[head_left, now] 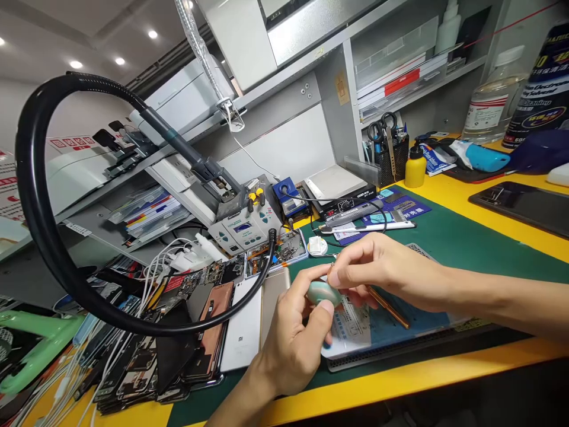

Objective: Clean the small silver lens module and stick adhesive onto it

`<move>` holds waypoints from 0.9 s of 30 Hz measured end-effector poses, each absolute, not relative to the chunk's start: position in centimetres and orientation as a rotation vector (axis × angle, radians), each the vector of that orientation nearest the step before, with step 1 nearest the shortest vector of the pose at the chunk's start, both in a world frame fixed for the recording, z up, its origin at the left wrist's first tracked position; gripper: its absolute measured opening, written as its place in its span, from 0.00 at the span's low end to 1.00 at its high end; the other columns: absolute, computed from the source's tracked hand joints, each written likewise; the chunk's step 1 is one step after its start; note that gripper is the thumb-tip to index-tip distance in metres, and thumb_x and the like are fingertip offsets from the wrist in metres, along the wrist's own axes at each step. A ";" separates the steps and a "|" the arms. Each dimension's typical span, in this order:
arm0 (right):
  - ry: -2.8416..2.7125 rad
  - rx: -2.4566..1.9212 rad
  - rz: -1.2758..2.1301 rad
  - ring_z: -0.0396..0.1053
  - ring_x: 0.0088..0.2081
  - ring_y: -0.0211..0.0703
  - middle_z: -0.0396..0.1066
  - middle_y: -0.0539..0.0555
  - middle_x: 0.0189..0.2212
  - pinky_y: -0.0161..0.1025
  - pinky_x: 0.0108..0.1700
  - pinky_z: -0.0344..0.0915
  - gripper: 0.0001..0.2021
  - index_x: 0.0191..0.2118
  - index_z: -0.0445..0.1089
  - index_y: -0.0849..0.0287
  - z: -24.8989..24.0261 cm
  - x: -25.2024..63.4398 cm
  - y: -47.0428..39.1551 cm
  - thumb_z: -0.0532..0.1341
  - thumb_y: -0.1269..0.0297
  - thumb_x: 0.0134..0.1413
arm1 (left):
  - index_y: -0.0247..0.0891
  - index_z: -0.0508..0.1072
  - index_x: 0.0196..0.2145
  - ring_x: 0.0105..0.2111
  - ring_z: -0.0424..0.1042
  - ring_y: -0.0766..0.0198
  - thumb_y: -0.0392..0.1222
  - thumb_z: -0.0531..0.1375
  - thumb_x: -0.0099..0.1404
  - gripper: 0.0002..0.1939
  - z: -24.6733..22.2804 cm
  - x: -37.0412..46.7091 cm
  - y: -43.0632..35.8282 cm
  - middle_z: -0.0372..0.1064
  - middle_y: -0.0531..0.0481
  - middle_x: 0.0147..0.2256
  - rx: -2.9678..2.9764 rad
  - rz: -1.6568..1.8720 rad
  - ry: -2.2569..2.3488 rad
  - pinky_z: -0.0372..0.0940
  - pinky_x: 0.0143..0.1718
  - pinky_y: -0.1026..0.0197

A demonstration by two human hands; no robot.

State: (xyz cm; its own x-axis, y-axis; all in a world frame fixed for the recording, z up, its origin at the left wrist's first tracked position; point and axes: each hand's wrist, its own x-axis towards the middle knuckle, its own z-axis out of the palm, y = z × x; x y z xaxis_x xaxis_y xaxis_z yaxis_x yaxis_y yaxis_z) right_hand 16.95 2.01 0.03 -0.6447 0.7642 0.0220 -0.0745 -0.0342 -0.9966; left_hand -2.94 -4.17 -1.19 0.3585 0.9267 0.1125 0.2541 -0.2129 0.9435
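Note:
My left hand [299, 339] is wrapped round a small, round, pale-green object [322, 293] with a glossy surface, its thumb pressed on the near side. I cannot make out what kind of thing it is. At the object's upper edge, my right hand [377, 264] has thumb and forefinger pinched together; whatever may be between them is too small to name. Under the hands lies a flat blue-and-white printed sheet [391, 333] on the green mat [471, 243]. A copper-coloured rod [387, 307] rests on it beneath my right wrist.
A thick black hose [33, 207] loops in from the left. Phones, such as a white phone [240, 332], and piled phone parts [133, 379] lie left. Behind stand a soldering station [244, 228], a parts tray [278, 252] and a yellow bottle [415, 169].

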 end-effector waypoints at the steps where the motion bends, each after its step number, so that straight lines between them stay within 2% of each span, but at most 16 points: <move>1: -1.617 -0.736 1.751 0.65 0.22 0.36 0.70 0.50 0.19 0.32 0.24 0.63 0.07 0.30 0.78 0.64 0.1 17.0 2.0 0.64 0.66 0.52 | 0.38 0.63 0.59 0.25 0.69 0.67 0.46 0.53 0.73 0.20 -1.2 -3.0 -4.2 0.68 0.51 0.32 1.722 0.906 1.076 0.66 0.27 0.64; 9: -1.585 -0.722 1.749 0.63 0.21 0.34 0.68 0.49 0.18 0.32 0.23 0.62 0.08 0.26 0.77 0.64 0.3 16.9 1.9 0.66 0.65 0.50 | 0.41 0.65 0.57 0.27 0.69 0.65 0.47 0.54 0.73 0.18 -1.4 -2.8 -4.3 0.68 0.52 0.30 1.682 1.008 1.046 0.67 0.29 0.63; 17: -1.592 -0.655 1.778 0.64 0.21 0.34 0.70 0.49 0.19 0.31 0.24 0.61 0.11 0.30 0.76 0.63 0.5 17.2 1.9 0.68 0.58 0.53 | 0.42 0.65 0.58 0.27 0.69 0.67 0.44 0.55 0.73 0.18 -1.6 -2.8 -4.2 0.67 0.52 0.33 1.639 1.032 0.995 0.67 0.28 0.65; 27: -1.638 -0.681 1.740 0.62 0.20 0.34 0.67 0.49 0.18 0.33 0.23 0.60 0.10 0.26 0.77 0.64 0.6 17.0 2.0 0.67 0.62 0.51 | 0.41 0.64 0.58 0.26 0.70 0.66 0.46 0.55 0.72 0.18 -1.5 -2.8 -4.4 0.69 0.51 0.33 1.660 1.029 1.004 0.68 0.28 0.63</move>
